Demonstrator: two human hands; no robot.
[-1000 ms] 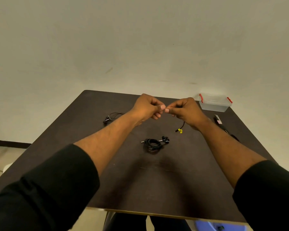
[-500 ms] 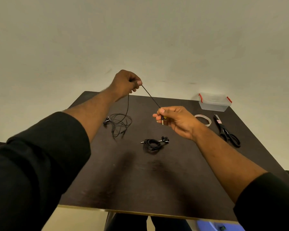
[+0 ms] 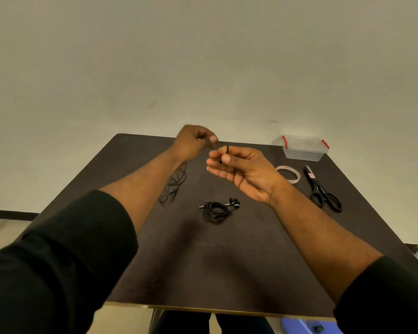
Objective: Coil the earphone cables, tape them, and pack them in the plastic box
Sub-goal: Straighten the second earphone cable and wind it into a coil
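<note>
**Cable in hand, box shut**

Your right hand [image 3: 245, 168] pinches the loose cable [image 3: 176, 183], looped over one finger; your left hand [image 3: 193, 142] grips it too. The lidded plastic box [image 3: 304, 148] on the desk [image 3: 227, 261] looks empty. A coiled earphone [image 3: 217, 209] lies mid-desk.

Dark matt wood-look table [image 3: 227, 261], clear glossy plastic box [image 3: 304, 151] with red clips at its far right corner, black rubbery coiled cable [image 3: 216, 210] with a metal plug mid-table, matt black-handled scissors [image 3: 322, 190] near the right edge, black cloth sleeves [image 3: 58, 266]
</note>
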